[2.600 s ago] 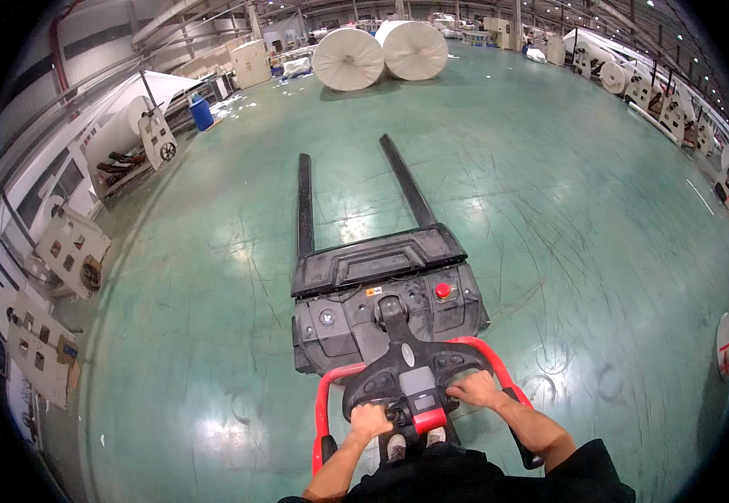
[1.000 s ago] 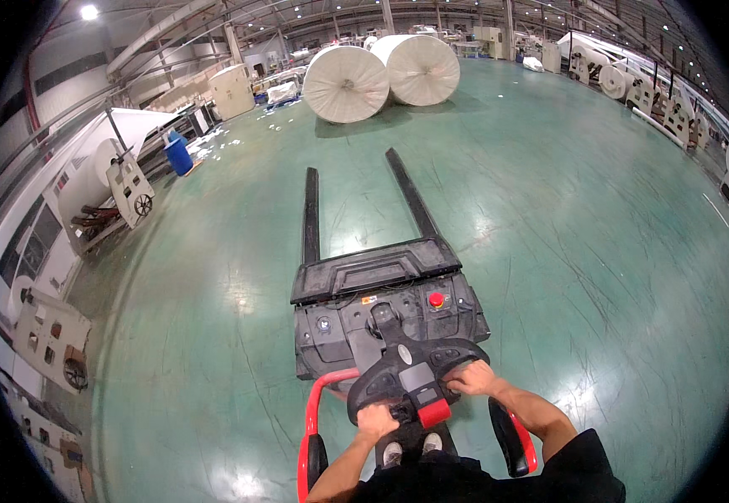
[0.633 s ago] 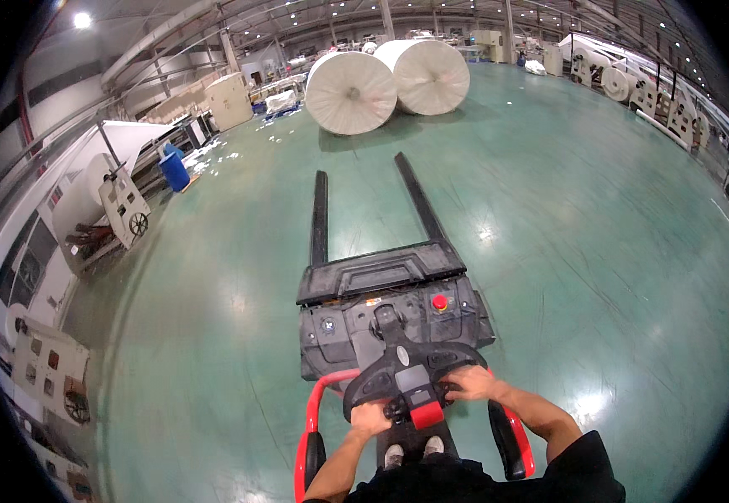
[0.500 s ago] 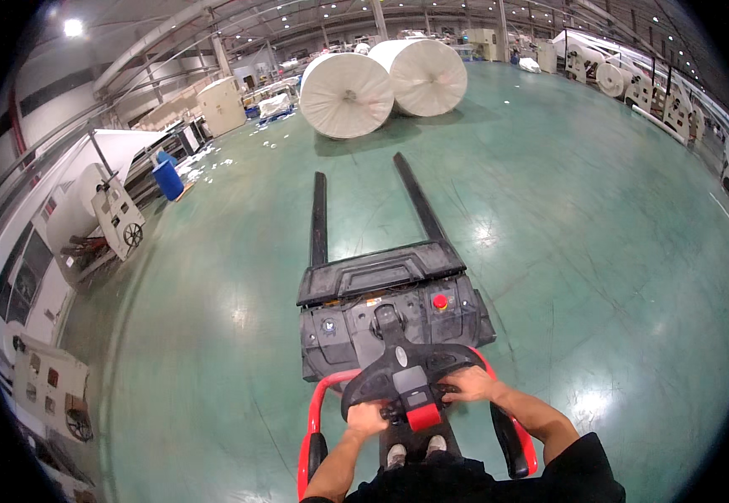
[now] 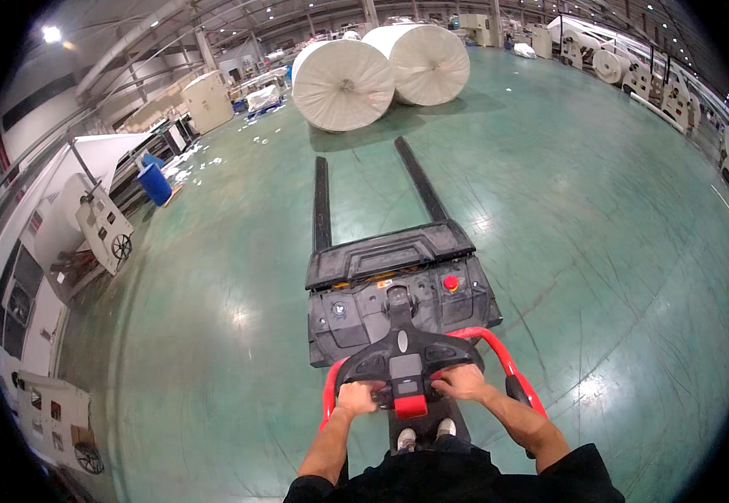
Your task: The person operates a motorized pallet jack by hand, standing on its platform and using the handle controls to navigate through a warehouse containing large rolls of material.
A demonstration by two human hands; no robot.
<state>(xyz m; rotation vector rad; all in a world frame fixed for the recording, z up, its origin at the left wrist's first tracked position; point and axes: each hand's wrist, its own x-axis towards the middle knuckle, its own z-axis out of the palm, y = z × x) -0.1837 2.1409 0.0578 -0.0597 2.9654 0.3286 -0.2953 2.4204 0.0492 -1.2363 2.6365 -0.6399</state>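
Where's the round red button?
In the head view, the red button is right of centre on the dark truck body, beyond the right hand and nearer than the right fork.

Matt, scuffed plastic-looking truck body (image 5: 360,314) — glossy red bars (image 5: 499,348) — shiny, scratched floor (image 5: 213,268); creased wrapping (image 5: 339,101) on white rolls (image 5: 433,67).

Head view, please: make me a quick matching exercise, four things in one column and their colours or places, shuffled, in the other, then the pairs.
Things
1. Left hand
2. Forks
3. Round button
4. Drum

Colours or places
A. Blue, well to the left of the forks
B. On the black control handle
C. Black, ending short of the white rolls
D. Red, on top of the truck body

Right pairs: 1-B, 2-C, 3-D, 4-A
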